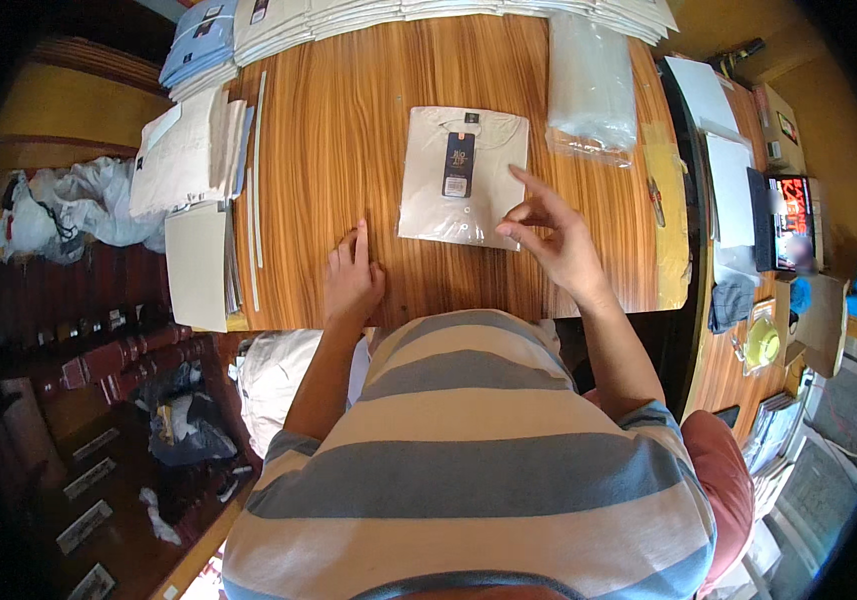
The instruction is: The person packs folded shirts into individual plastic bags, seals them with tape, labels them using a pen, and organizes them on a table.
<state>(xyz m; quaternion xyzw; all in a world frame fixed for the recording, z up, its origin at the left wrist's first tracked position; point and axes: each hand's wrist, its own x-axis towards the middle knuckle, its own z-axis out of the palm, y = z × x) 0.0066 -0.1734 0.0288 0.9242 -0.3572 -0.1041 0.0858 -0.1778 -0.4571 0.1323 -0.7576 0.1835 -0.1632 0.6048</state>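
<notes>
A folded beige shirt (429,215) in a clear plastic bag lies flat on the wooden table in front of me. Its dark hang tag (458,165) hangs below the collar. At the shirt's right edge is my right hand (564,245), open, with the index finger stretched and the thumb apart from it near the lower right corner. My left hand (354,278) rests open on the table, left of the shirt and apart from it, fingers pointing away from me.
Stacks of folded shirts (319,18) line the table's far edge. A pile of clear plastic bags (591,85) lies at the far right. More folded garments (184,150) and grey cardboard sheets (197,265) sit on the left. A small cutter (657,202) lies near the taped right edge.
</notes>
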